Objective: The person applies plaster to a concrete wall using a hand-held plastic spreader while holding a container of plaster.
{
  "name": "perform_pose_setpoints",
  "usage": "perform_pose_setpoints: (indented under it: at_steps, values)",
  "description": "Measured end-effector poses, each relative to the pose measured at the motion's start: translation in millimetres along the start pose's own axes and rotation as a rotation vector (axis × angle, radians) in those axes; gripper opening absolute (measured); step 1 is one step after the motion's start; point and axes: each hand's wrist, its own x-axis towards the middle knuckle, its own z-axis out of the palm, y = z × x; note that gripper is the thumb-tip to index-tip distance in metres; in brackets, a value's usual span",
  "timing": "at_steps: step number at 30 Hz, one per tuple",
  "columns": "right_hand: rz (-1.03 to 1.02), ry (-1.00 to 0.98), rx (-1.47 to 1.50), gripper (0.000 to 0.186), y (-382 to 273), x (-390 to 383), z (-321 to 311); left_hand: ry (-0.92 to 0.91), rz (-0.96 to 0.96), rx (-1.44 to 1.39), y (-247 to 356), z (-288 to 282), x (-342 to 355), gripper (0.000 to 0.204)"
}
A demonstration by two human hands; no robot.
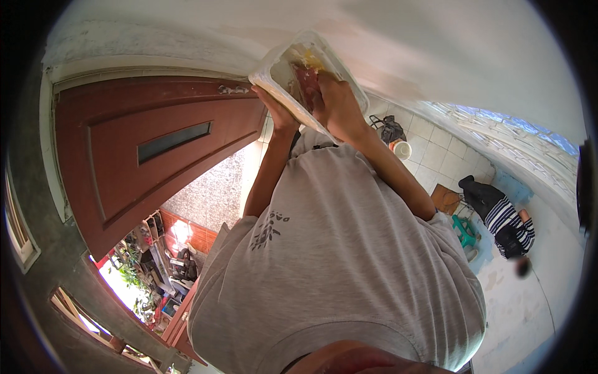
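A white plastic tray point(274, 65), smeared with pale paste, is held up at the top middle, with something yellow point(311, 58) inside near its far end. My left hand point(279, 111) is closed round the tray's left side, fingertips at its rim. My right hand point(339, 107) reaches into the tray with fingers bent round a flat reddish tool point(304, 80). Part of that tool is hidden by my fingers, so I cannot make out its exact kind.
A brown door point(149, 112) stands at left beside a doorway with plants point(131, 268) and clutter. On the tiled floor point(427, 153) lie a dark bag point(389, 129) and a bucket point(400, 148). A person in stripes point(501, 218) is at right near a green stool point(464, 230).
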Motion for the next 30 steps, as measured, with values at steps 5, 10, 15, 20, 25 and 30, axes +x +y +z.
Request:
perform_pose_setpoints:
  at_steps: [5, 10, 15, 20, 25, 30]
  values:
    - [-0.183, 0.028, 0.009, 0.015, 6, -12, 13, -0.271, -0.086, -0.516, -58, -71, 9, 0.072]
    - [-0.069, -0.103, 0.018, 0.019, 9, -12, 11, 0.035, -0.237, -0.555, -49, -44, -4, 0.089]
    - [-0.015, -0.144, 0.066, 0.019, 5, -12, 15, -0.068, -0.265, -0.748, -55, -57, -9, 0.087]
    - [0.047, 0.007, 0.055, 0.018, 1, -17, 23, -0.158, -0.254, -0.598, -27, -38, -8, 0.080]
    - [0.126, -0.053, 0.089, 0.019, -10, -15, 28, -0.010, -0.223, -0.818, -55, -61, -16, 0.081]
    - [0.068, -0.067, 0.092, 0.022, -6, -20, 38, -0.026, -0.150, -0.553, -44, -56, -25, 0.073]
